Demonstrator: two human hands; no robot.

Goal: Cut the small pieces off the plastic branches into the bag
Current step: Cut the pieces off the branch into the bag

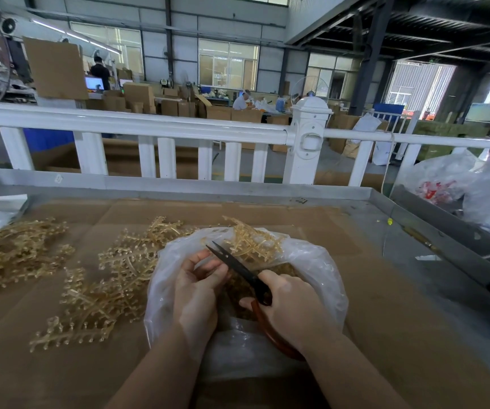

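Both forearms reach in from the near edge, hands meeting over a crinkled clear plastic bag (311,261).

Left hand (196,287) curls its fingers, pinching a knobbly amber plastic branch (252,246) above the bag's mouth. Right hand (294,305) grips black-bladed scissors (238,268) with reddish-brown handles, blades angled up-left. More branches (102,278) lie on brown cardboard (385,335) to the left.

Both forearms come up from the bottom edge bare to the wrist, no sleeve or glove showing, and the left hand (197,293) and right hand (292,305) carry no ring, watch or band.
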